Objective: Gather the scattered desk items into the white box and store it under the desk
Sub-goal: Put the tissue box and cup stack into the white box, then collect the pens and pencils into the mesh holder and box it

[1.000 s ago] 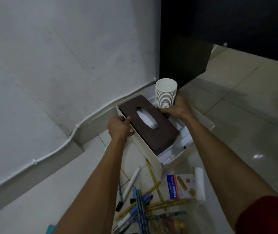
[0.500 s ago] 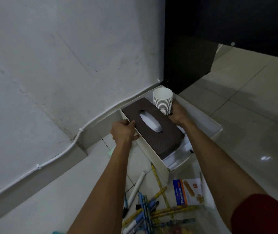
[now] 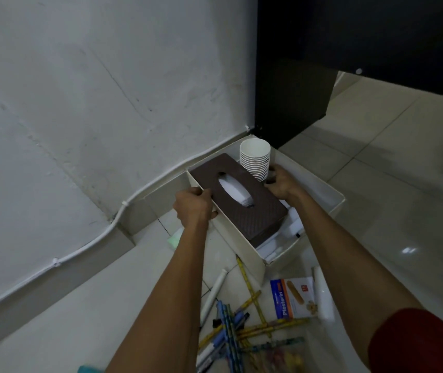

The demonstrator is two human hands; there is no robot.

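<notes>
the floor (image 3: 376, 184) is of pale glossy tiles, it meets a grey-white wall (image 3: 94, 90) on the left, and a dark desk panel (image 3: 309, 76) stands at the back. the left hand (image 3: 194, 208) is closed on the left rim of the white box (image 3: 238, 238), with the fingers curled over the edge. the right hand (image 3: 282, 183) is inside the box on the other side; its fingers touch the base of the stack of paper cups (image 3: 255, 162) and the far side of the brown tissue box (image 3: 239, 195), but i cannot tell if it really grasps one of them or only rests there. the white box sits on the floor close to the wall, in front of the desk panel and not under it. inside, the tissue box lies along the left wall of the box, with white tissue showing in its oval opening, and the cups stand upright at the far end, just beside it. some white flat things lie under and beside the tissue box at the near end; what they are is not clear. outside the box, near the person, pens and pencils (image 3: 236, 324) lie scattered in a heap on the floor, a white marker (image 3: 215, 292) lies beside them, and a plaster packet (image 3: 293, 297) lies to the right with a white roll (image 3: 322, 297) touching its side. a white cable (image 3: 80, 249) runs along the foot of the wall.
</notes>
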